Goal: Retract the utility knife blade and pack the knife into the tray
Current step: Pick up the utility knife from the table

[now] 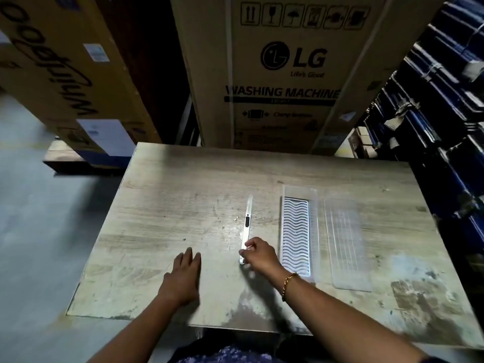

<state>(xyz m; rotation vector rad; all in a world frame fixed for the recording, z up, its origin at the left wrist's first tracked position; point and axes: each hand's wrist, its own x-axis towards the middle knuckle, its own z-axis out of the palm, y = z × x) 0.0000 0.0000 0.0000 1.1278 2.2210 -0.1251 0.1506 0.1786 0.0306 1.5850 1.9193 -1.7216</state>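
Silver-bodied, the slim metal utility knife [247, 226] lies flat on the worn wooden table [167, 205], its length running away from me, black slider [247, 221] about midway along and blade end pointing far. Whether the blade is out I cannot tell for certain; a pale strip extends past the body at the far tip, so I judge it not yet retracted.

My right hand [259, 255] has its fingers closed on the near end of the knife. My left hand [184, 273] rests open and flat on the table, near the knife but apart from it, holding nothing.

Just beside the knife, to its right, sits the clear plastic tray [314, 231] with a wavy ribbed insert, empty. Its flat clear lid [345, 244] lies just beyond, further right.

Risk noted: my grip is at the tail, well back from the slider, so lifting from here could let the far end swing with the edge exposed. Packing before the slider is drawn back would put a bare blade into thin plastic. The left hand should steady the body, clear of the tip.
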